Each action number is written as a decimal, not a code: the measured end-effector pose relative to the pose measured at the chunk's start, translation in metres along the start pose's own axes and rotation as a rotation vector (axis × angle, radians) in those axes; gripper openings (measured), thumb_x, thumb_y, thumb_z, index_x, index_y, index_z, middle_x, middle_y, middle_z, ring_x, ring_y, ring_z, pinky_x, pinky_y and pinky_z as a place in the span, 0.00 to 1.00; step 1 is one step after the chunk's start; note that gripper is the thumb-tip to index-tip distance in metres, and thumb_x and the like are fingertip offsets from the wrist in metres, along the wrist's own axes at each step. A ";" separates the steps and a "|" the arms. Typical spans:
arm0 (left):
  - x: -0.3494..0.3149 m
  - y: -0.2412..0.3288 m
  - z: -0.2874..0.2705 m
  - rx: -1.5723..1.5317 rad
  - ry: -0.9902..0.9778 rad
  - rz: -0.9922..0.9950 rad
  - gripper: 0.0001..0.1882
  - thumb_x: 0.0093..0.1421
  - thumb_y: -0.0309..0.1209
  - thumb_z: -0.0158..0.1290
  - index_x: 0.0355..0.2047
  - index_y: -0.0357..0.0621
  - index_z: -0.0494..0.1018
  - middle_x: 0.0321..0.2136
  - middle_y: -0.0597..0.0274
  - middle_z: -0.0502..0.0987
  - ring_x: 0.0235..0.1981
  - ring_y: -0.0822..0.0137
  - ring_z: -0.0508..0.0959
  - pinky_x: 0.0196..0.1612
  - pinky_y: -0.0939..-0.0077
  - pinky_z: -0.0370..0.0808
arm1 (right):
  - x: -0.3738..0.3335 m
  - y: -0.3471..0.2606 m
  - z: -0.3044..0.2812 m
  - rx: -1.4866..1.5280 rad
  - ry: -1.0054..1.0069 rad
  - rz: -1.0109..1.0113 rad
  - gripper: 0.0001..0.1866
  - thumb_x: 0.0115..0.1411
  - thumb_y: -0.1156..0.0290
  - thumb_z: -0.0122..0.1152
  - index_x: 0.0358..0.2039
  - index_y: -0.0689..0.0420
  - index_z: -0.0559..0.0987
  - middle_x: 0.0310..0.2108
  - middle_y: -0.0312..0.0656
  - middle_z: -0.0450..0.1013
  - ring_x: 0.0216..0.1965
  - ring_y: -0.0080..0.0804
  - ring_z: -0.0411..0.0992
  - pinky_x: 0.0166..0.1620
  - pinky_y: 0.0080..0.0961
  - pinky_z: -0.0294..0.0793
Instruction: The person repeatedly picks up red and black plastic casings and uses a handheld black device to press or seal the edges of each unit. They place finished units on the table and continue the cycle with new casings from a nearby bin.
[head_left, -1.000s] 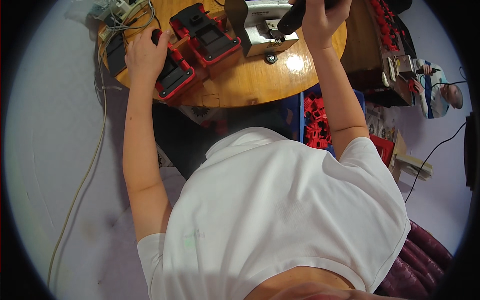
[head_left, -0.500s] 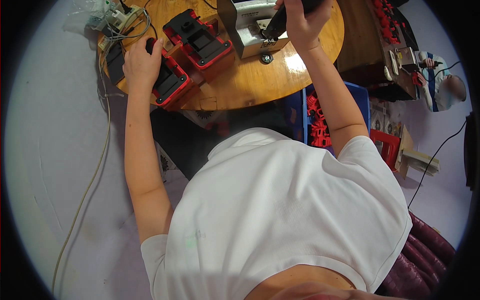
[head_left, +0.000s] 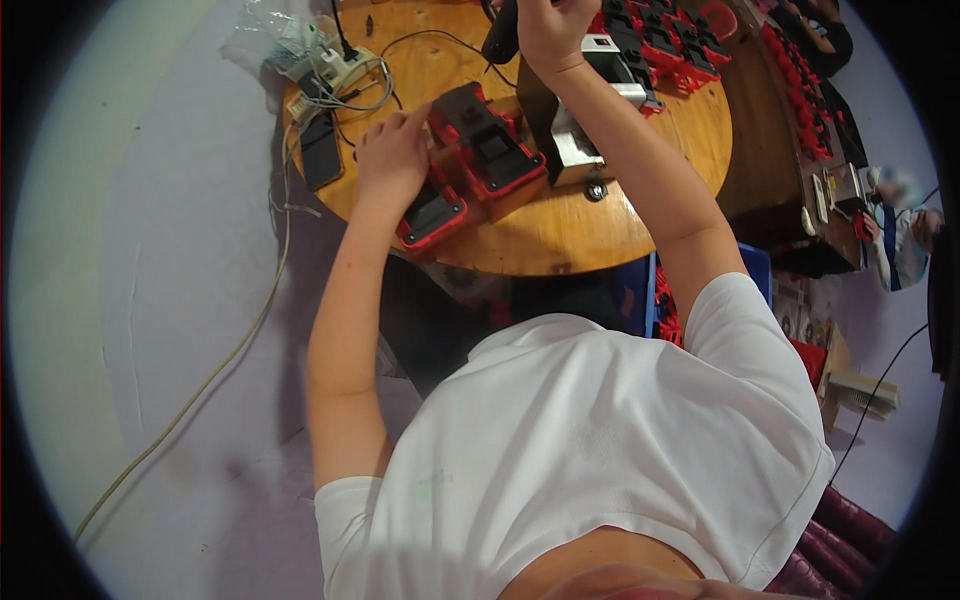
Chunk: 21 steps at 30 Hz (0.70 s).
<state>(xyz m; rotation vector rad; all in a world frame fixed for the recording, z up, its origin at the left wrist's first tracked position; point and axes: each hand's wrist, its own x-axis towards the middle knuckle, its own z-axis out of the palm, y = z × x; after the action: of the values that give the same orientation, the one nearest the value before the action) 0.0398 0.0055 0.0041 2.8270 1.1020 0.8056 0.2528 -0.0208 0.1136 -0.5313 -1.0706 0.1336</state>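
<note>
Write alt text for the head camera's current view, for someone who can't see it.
The right hand grips a black tool above a wooden table, while the left hand rests on a red-and-black case. A similar case and a silver metal box stand to its right; a power strip lies at the upper left.
</note>
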 end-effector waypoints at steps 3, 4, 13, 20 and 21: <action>-0.005 0.003 -0.004 -0.020 0.085 0.005 0.19 0.57 0.32 0.51 0.51 0.55 0.75 0.40 0.61 0.78 0.41 0.55 0.76 0.49 0.58 0.68 | -0.005 0.017 0.005 -0.037 -0.009 0.025 0.16 0.62 0.63 0.63 0.39 0.54 0.64 0.24 0.32 0.65 0.22 0.17 0.64 0.25 0.18 0.66; -0.006 0.006 -0.009 0.005 0.008 -0.031 0.21 0.61 0.32 0.49 0.55 0.60 0.72 0.44 0.63 0.77 0.44 0.55 0.75 0.51 0.58 0.69 | -0.006 0.020 0.007 -0.016 -0.018 0.017 0.16 0.62 0.62 0.63 0.37 0.53 0.65 0.24 0.31 0.64 0.22 0.16 0.62 0.25 0.17 0.64; -0.002 0.012 -0.019 0.024 -0.121 -0.098 0.21 0.62 0.31 0.48 0.55 0.60 0.73 0.44 0.63 0.76 0.44 0.56 0.75 0.51 0.58 0.69 | -0.013 0.034 0.012 -0.113 -0.120 0.028 0.14 0.62 0.65 0.62 0.36 0.54 0.63 0.25 0.30 0.62 0.23 0.16 0.58 0.26 0.18 0.61; -0.002 0.010 -0.016 0.006 -0.095 -0.092 0.21 0.62 0.31 0.47 0.55 0.61 0.73 0.44 0.63 0.77 0.44 0.57 0.75 0.50 0.57 0.68 | -0.018 0.030 0.024 -0.361 -0.245 -0.070 0.16 0.60 0.71 0.60 0.41 0.56 0.62 0.25 0.34 0.63 0.25 0.19 0.61 0.28 0.20 0.64; -0.002 0.009 -0.014 0.014 -0.080 -0.082 0.21 0.62 0.31 0.47 0.55 0.61 0.73 0.43 0.63 0.77 0.44 0.56 0.75 0.50 0.57 0.68 | -0.016 0.031 0.022 -0.375 -0.249 -0.090 0.15 0.60 0.71 0.60 0.41 0.56 0.62 0.25 0.34 0.63 0.25 0.19 0.61 0.28 0.20 0.64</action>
<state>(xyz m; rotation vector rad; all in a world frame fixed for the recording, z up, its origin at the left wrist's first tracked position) 0.0375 -0.0048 0.0166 2.7775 1.2076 0.6755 0.2303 0.0078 0.0943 -0.8170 -1.3709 -0.0851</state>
